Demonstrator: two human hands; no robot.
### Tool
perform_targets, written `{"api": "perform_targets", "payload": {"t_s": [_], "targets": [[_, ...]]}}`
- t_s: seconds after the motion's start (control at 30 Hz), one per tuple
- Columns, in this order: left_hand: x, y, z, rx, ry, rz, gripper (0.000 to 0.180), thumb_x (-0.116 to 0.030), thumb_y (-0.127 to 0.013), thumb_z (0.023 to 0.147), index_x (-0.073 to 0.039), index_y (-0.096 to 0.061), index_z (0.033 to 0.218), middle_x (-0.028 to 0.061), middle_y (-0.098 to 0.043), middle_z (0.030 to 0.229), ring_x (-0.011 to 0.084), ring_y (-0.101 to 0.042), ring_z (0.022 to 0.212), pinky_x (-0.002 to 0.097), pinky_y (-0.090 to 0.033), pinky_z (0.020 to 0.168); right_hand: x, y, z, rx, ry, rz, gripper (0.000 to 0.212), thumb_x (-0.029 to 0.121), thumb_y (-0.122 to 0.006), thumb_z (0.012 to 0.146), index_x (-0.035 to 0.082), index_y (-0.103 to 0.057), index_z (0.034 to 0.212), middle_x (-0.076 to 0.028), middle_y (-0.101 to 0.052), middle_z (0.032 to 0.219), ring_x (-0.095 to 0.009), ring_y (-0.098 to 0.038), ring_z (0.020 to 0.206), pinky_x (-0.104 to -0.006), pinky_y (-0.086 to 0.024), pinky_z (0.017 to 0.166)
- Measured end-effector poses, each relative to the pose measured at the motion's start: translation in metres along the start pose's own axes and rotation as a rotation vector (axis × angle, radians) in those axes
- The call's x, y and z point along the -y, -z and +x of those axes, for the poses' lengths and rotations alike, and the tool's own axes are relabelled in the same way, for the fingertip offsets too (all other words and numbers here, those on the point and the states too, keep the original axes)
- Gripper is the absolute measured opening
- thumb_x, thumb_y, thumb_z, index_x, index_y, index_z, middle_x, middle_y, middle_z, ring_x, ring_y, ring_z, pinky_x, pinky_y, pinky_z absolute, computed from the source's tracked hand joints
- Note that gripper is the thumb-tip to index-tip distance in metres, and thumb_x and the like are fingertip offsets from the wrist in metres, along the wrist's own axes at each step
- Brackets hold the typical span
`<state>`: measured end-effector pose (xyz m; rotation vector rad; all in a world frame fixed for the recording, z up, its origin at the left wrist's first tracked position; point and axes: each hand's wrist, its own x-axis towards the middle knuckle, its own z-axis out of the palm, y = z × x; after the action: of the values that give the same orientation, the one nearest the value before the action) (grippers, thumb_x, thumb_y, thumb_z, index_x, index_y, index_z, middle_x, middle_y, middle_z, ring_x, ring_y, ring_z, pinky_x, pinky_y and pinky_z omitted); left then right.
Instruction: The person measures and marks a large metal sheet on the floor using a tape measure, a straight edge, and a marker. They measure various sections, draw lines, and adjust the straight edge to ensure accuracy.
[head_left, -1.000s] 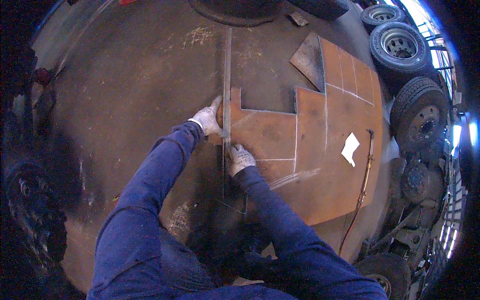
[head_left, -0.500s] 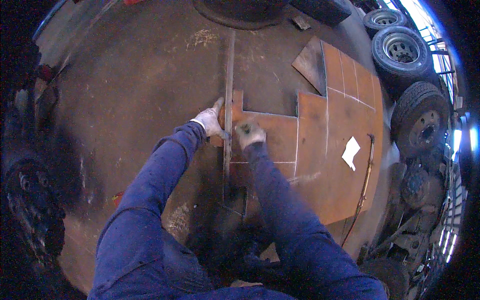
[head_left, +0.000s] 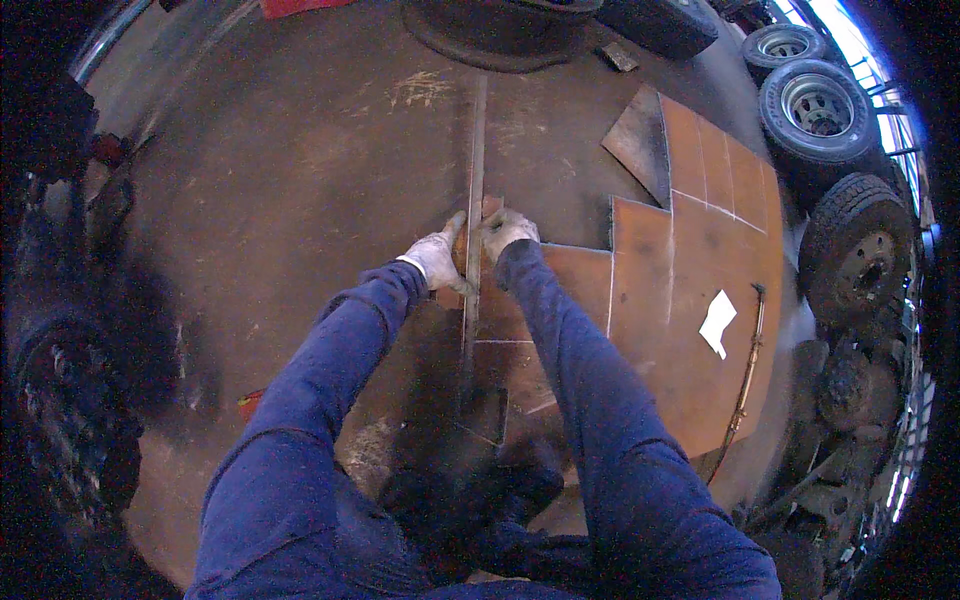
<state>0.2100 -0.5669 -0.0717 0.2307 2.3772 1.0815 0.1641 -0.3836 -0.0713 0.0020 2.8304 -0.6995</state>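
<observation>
A long, narrow metal straightedge [head_left: 478,140] lies lengthwise along the left side of a rust-brown steel sheet [head_left: 640,300] marked with white lines. My left hand [head_left: 437,258], in a pale work glove, sits at the straightedge's left side with thumb and fingers spread, their tips against the bar. Close to the bar's right edge, my right hand [head_left: 511,230], gloved too, has its fingers drawn together over the sheet's upper left part. Whatever is between those fingers is too small or hidden to make out. The sheet has a stepped cut-out beyond my right hand.
A white angular piece [head_left: 717,322] and a thin torch-like metal rod [head_left: 745,370] lie on the sheet's right. Wheels with tyres [head_left: 817,108] line the right side. A dark round object [head_left: 500,35] stands at the far edge, with a small metal offcut [head_left: 618,56] nearby.
My right hand has moved away from me along the straightedge, toward the sheet's far left corner. My left hand stays at the bar. The whole view has shifted slightly.
</observation>
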Motion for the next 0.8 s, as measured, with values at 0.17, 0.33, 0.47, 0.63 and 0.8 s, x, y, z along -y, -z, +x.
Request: {"api": "perform_targets", "payload": {"t_s": [0.17,0.33,0.47,0.63,0.8], "targets": [[-0.004,0.004,-0.004,0.015,0.051,0.024,0.144,-0.037,-0.099,0.052,-0.006,-0.011,0.161,0.0279,-0.054,0.144,0.041,-0.053,0.134,0.0403,-0.043,0.112,0.024,0.013,-0.003,-0.024,0.011,-0.047,0.033,0.04,-0.066,0.087,0.012,-0.075,0.102,-0.018,-0.074,0.104,-0.039,-0.069,0.102,-0.0459,-0.054,0.093],[-0.011,0.001,0.002,-0.012,-0.029,-0.019,0.144,-0.037,-0.099,0.051,-0.006,-0.012,0.161,0.0275,-0.053,0.144,0.041,-0.052,0.134,0.0406,-0.043,0.113,0.001,0.008,-0.004,0.059,-0.01,-0.165,0.032,0.039,-0.067,0.087,0.011,-0.075,0.101,-0.021,-0.073,0.105,-0.04,-0.069,0.103,-0.0472,-0.055,0.092],[0.0,0.007,-0.006,0.006,-0.01,-0.022,0.143,-0.039,-0.099,0.051,-0.003,-0.014,0.16,0.0276,-0.05,0.147,0.0397,-0.049,0.137,0.04,-0.04,0.115,-0.001,-0.004,-0.079,0.177,0.075,-0.162,0.029,0.036,-0.069,0.084,0.011,-0.074,0.099,-0.02,-0.073,0.102,-0.04,-0.069,0.099,-0.0495,-0.055,0.089],[0.0,0.002,-0.005,-0.033,-0.07,-0.024,0.139,-0.039,-0.097,0.055,-0.002,-0.014,0.16,0.0275,-0.05,0.148,0.0396,-0.049,0.138,0.0407,-0.04,0.115,-0.033,-0.039,-0.185,0.122,0.009,-0.174,0.026,0.029,-0.072,0.082,0.011,-0.072,0.101,-0.021,-0.072,0.097,-0.04,-0.07,0.094,-0.0508,-0.056,0.083],[-0.009,0.01,-0.012,0.026,-0.012,-0.005,0.14,-0.042,-0.096,0.057,-0.008,-0.009,0.162,0.0273,-0.048,0.15,0.0397,-0.051,0.136,0.0419,-0.041,0.115,-0.039,0.015,-0.208,-0.259,-0.187,0.241,0.02,0.016,-0.077,0.083,0.008,-0.069,0.1,-0.013,-0.073,0.086,-0.026,-0.072,0.081,-0.0407,-0.057,0.075]]}}
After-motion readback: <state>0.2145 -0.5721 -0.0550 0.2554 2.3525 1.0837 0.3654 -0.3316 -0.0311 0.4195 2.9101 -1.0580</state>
